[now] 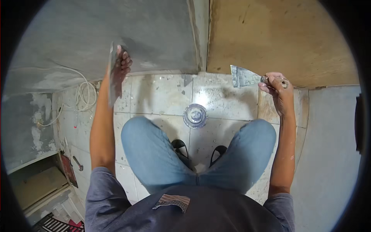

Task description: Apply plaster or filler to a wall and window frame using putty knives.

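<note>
Head view: a grey, patchily smeared wall (154, 31) fills the upper left and meets a brown wooden panel (278, 38) at a pale upright strip (201, 34). Below them spreads a white tiled floor (148, 102), speckled with debris and smears. The person is low over it, knees in blue jeans (148, 152) bent and spread wide, both forearms reaching forward outside them. At far left a loosely coiled white cable (87, 92) hangs near the wall.

A thin flat plate (114, 79) stands nearly edge-on before the grey wall; the left hand (124, 62) has hold of it, fingers curled at its right side, though the exact grip is partly hidden. A putty knife (245, 76) lies level in front of the brown panel, its smeared, flaring blade pointing left; the right hand (279, 87) is closed around its handle. Between the knees, on the tiles, sits a round, whitish-smeared container (195, 116), just ahead of the dark sandals (178, 143) and touched by neither hand.
</note>
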A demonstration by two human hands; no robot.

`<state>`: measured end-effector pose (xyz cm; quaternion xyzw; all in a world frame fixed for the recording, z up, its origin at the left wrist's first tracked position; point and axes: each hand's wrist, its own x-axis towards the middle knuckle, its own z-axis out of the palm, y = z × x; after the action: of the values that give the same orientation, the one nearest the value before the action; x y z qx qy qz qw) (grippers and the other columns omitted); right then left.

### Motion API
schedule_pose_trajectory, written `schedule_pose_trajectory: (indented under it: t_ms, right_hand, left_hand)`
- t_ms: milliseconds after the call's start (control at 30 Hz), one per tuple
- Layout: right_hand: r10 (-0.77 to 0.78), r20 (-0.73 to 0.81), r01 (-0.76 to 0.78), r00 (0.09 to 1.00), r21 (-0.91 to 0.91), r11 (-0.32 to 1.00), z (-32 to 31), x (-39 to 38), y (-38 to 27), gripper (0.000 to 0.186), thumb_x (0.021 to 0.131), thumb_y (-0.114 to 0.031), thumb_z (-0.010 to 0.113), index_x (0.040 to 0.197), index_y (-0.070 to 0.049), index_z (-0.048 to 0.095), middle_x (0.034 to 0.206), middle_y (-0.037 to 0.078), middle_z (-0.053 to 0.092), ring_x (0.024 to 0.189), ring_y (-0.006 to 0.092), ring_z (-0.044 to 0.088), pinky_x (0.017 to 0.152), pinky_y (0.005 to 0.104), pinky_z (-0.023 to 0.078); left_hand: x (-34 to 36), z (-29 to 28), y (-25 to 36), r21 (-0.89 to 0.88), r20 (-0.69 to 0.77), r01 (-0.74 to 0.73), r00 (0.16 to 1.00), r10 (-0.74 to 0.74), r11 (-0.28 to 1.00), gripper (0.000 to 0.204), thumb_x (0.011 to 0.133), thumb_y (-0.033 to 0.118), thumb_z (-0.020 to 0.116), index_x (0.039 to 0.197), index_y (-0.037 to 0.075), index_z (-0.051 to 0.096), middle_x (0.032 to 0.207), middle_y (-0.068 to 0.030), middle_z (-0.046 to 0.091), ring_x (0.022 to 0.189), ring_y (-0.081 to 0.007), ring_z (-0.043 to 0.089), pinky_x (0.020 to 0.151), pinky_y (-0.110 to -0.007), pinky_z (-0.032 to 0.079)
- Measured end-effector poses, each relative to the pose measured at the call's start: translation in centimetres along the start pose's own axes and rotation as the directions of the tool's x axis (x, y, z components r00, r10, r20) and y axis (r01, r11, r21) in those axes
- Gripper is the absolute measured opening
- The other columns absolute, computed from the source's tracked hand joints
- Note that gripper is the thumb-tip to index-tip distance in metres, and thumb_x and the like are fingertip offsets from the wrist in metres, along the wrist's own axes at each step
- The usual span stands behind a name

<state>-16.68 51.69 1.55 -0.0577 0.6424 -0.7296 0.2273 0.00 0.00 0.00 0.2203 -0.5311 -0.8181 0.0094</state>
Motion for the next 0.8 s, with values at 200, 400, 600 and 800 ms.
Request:
schedule_pose_trajectory:
  t_ms: [200,400,600,800]
  right_hand:
    - [0.25,0.117,-0.242,0.961,-0.079,0.967,-1.2,0.4,8.0,0.023,0.087,-0.014,0.063,0.101,0.004,0.058,0.085,0.012,0.064,0.072,0.0218,0.068,0.067,0.0287,0.058]
    - [0.321,0.058,-0.305,0.945,-0.198,0.932,0.2,-0.2,15.4,0.021,0.087,-0.012,0.063,0.101,0.004,0.06,0.086,0.013,0.065,0.072,0.0204,0.067,0.067,0.0284,0.057]
    - [0.318,0.047,-0.314,0.947,-0.074,0.946,2.9,-2.9,19.2,0.017,0.089,-0.004,0.061,0.104,0.005,0.059,0.095,0.014,0.065,0.082,0.023,0.068,0.076,0.0296,0.056]
    - [0.255,0.157,-0.23,0.954,-0.159,0.96,1.5,-4.7,20.4,0.02,0.086,0.001,0.063,0.105,0.006,0.059,0.098,0.014,0.066,0.093,0.0229,0.066,0.086,0.0297,0.053]
  left_hand:
    - [-1.9,-1.8,-13.0,0.204,-0.202,0.16,0.972,-0.119,0.966,0.021,0.085,0.028,0.058,0.07,0.018,0.048,0.061,0.0064,0.038,0.048,-0.0042,0.028,0.041,-0.02,0.022]
    - [-4.2,-2.1,-26.1,0.604,0.008,0.392,0.868,-0.497,0.694,0.021,0.088,0.024,0.057,0.096,0.006,0.064,0.091,-0.0029,0.063,0.087,-0.0135,0.056,0.082,-0.025,0.042]
    - [-5.7,2.8,-31.4,0.626,0.18,0.358,0.798,-0.575,0.693,0.026,0.089,0.026,0.065,0.1,0.002,0.065,0.093,-0.0042,0.065,0.089,-0.0124,0.057,0.08,-0.026,0.044]
    - [-6.0,6.1,-32.6,0.539,0.074,0.317,0.905,-0.419,0.78,0.024,0.09,0.025,0.063,0.091,0.001,0.064,0.079,-0.0016,0.062,0.073,-0.0083,0.054,0.068,-0.023,0.044]
